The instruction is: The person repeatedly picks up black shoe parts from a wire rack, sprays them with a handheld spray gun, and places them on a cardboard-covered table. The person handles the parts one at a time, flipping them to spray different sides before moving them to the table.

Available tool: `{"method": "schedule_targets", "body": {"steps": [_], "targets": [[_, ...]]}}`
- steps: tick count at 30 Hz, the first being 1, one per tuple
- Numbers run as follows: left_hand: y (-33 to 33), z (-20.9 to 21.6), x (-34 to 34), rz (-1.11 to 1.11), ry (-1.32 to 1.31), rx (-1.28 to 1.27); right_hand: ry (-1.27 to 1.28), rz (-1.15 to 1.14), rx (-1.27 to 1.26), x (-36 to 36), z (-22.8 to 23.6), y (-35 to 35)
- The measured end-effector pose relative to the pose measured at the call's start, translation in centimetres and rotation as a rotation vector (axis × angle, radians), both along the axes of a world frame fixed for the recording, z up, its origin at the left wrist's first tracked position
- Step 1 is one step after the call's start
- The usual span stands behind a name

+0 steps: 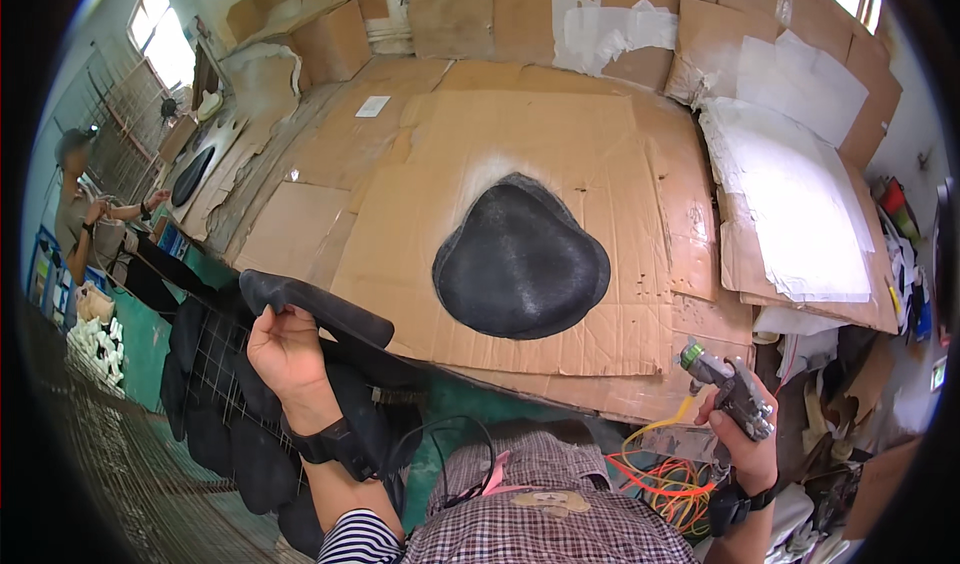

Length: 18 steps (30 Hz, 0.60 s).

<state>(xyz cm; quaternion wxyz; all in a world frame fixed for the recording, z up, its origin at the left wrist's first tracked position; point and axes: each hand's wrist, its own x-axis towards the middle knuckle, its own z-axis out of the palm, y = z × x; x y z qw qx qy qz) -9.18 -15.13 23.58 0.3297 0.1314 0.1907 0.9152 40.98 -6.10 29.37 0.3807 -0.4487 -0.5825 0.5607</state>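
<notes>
My left hand [288, 354] pinches the edge of a black molded pad [318, 309], seen nearly edge-on above the near left side of the table. In my right hand [745, 444] is a spray gun [730, 389] with a green-ringed tip, its nozzle end toward the table. A yellow hose [655, 426] runs down near the gun. Another black pad [522, 259], a rounded triangle with a paler sheen in its middle, lies flat on a cardboard sheet [420, 214]. Neither hand touches this second pad.
Several dark pads [265, 454] hang or lie on a wire rack [215, 374] below left. Cardboard panels [545, 14] stand behind the table. White sheets [785, 204] cover cardboard at the right. Coiled orange hoses [680, 489] lie low right. A co-worker [85, 204] stands far left by another black pad [193, 176].
</notes>
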Motion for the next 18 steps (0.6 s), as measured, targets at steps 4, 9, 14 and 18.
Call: {"method": "schedule_targets", "body": {"steps": [4, 9, 14, 18], "targets": [[-0.1, 0.4, 0.4, 0.014, 0.004, -0.011, -0.146, 0.073, -0.044, 3.2, -0.8, -1.3], [-0.2, 0.1, 0.5, 0.047, -0.033, -0.008, -0.131, 0.037, -0.026, 4.2, -1.3, -2.1], [0.7, 0.4, 1.1, 0.028, -0.027, -0.024, 0.074, -0.08, -0.036, 1.7, -1.7, -1.5], [1.3, 1.2, 1.7, 0.051, -0.035, -0.048, 0.01, 0.161, -0.027, 2.8, -2.6, -2.4]]}}
